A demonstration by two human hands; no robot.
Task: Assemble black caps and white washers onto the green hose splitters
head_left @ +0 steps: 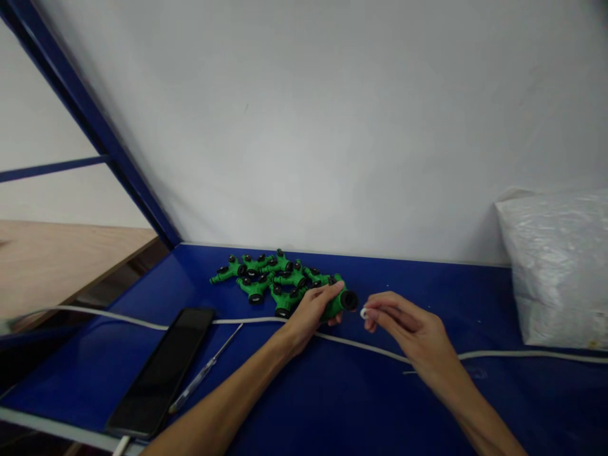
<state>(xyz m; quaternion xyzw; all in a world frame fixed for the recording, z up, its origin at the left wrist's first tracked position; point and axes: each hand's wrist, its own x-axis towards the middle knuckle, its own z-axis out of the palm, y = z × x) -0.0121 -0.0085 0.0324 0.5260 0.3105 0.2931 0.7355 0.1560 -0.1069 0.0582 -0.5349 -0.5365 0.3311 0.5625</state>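
Note:
My left hand [313, 311] is closed around a green hose splitter [335, 306], whose black round opening faces right. A small white ring [364, 313] is pinched between the thumb and fingers of my right hand [399, 320], a short gap away from that opening. Several more green Y-shaped hose splitters [255, 289] with black knobs and collars lie grouped just behind and left of my left hand. My fingers partly cover the held splitter.
A black phone [164, 370] lies at the left beside a clear-handled screwdriver [206, 367]. Across the blue tabletop [323, 405] runs a white cable [365, 344], passing under my arms. A bulky clear plastic bag [563, 272] stands at the right against the pale wall [332, 126].

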